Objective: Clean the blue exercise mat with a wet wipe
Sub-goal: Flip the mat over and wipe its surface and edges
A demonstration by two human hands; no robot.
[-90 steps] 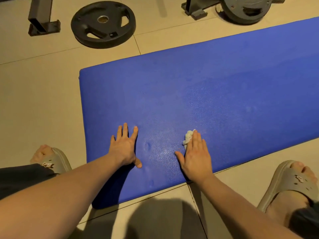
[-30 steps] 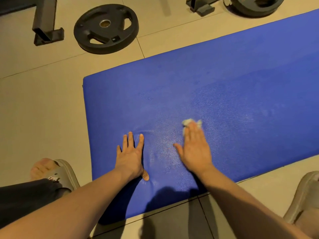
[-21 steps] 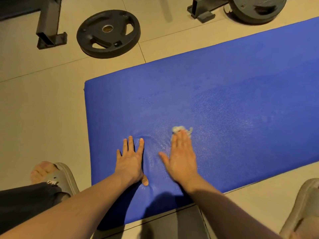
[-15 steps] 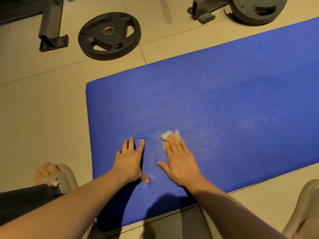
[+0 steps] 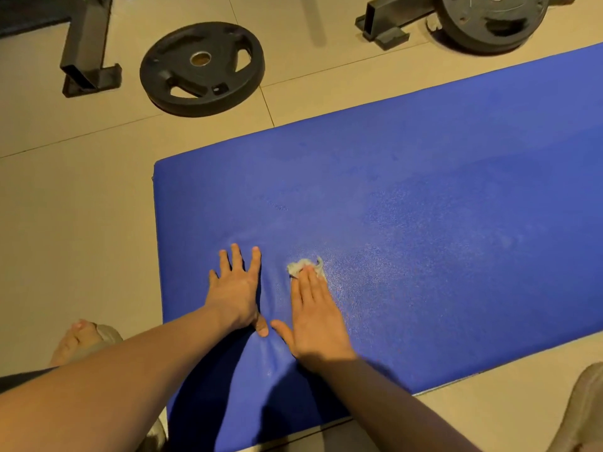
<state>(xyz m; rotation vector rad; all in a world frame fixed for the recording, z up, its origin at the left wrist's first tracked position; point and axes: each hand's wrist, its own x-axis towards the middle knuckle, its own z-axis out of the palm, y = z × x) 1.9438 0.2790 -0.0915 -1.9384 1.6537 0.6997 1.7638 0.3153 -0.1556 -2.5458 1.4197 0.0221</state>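
— Right, what's around you?
— Past the mat's [image 5: 424, 207] far edge a black weight plate [image 5: 202, 68] lies flat on the floor tiles [image 5: 65, 207], with a dark frame foot [image 5: 86, 50] to its left. A second plate [image 5: 492, 21] sits at the top right. Your forearms cover part of the near edge.
— And the mat itself?
— Its long axis runs left to right, angling away on the right, with the short end at your left. Your left hand [image 5: 236, 291] lies flat with its fingers spread near that end. Just beside it, your right hand [image 5: 315, 316] presses the crumpled wipe [image 5: 301, 266] onto the mat under straight fingertips.
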